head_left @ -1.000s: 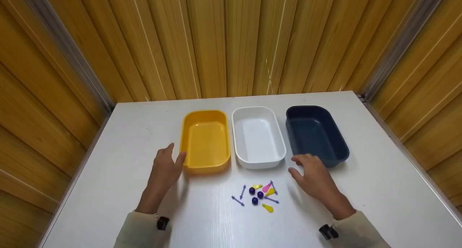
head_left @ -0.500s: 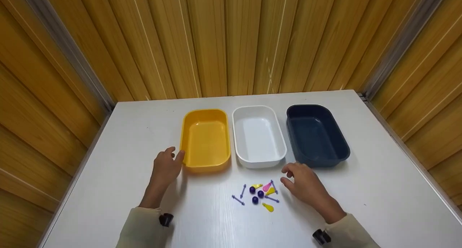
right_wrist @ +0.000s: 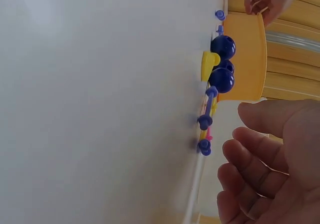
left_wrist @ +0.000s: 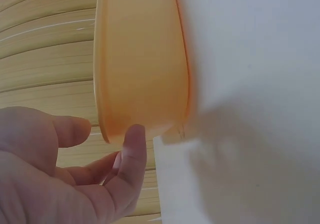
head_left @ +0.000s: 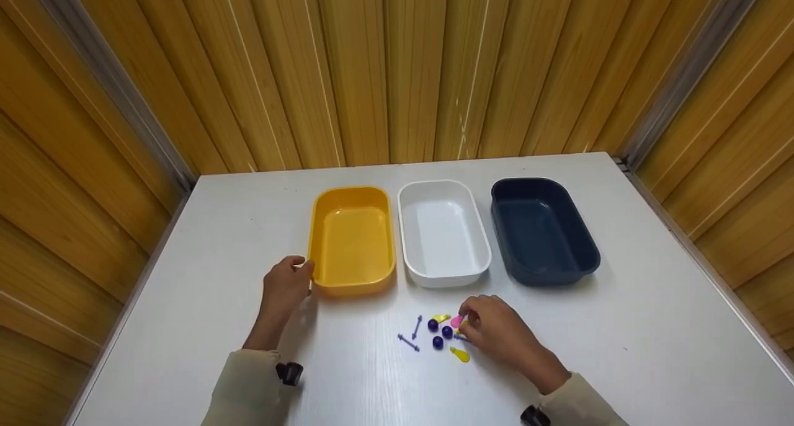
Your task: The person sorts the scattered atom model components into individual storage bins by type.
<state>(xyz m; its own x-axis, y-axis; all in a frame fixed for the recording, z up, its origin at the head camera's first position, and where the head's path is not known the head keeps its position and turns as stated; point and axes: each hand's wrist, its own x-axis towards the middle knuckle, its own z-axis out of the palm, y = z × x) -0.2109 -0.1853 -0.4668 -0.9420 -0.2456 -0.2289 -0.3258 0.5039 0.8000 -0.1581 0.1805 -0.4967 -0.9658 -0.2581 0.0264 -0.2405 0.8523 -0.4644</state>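
Note:
My left hand (head_left: pixel 286 286) is at the front left corner of the yellow tub (head_left: pixel 352 243). Its thumb lies by the rim and its fingers are loosely bent beside the wall (left_wrist: pixel 145 58). Over the right side of a group of small pieces hovers my right hand (head_left: pixel 499 330), its fingers loosely curved with a gap to the thumb. The group has three dark purple balls (head_left: pixel 438 342), several purple rods (head_left: pixel 408 342) with knobbed ends, yellow drop-shaped pieces (head_left: pixel 460 354) and a pink one (head_left: pixel 456 321). My right fingers partly hide the rods and a yellow piece there.
A white tub (head_left: pixel 443 234) stands beside the yellow one, and a dark blue tub (head_left: pixel 546 234) is at the right. All three sit toward the back of the white table (head_left: pixel 229 227). Wood-patterned panels (head_left: pixel 409 72) enclose the back and sides.
My right hand has moved left and toward me, from the dark blue tub's front to the small pieces. My left hand has stayed by the yellow tub, its fingers bending a little more.

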